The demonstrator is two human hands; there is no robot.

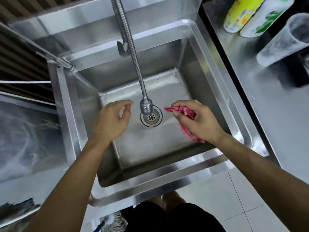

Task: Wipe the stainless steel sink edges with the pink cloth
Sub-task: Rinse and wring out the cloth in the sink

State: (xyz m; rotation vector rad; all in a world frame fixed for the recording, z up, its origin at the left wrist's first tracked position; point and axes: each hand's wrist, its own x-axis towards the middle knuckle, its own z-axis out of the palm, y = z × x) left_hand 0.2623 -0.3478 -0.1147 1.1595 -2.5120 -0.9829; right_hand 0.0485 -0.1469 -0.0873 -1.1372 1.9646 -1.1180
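Note:
The stainless steel sink (167, 174) fills the middle of the view, its basin deep and square with a round drain (151, 117) in the floor. My right hand (199, 121) hovers over the basin right of the drain and grips the bunched pink cloth (185, 112); one end pokes out toward the drain and the other hangs below my wrist. My left hand (112, 119) hangs over the basin left of the drain, fingers loosely curled, holding nothing. A flexible metal faucet hose (135, 61) reaches down between my hands, its nozzle just above the drain.
A steel counter (267, 104) runs along the right, carrying a yellow-green bottle (240, 12), a white-green bottle (265, 15) and a clear plastic cup (284, 41). A metal rail (41, 46) crosses the sink's left rear corner. Another steel surface (25, 139) lies left. White floor tiles show below.

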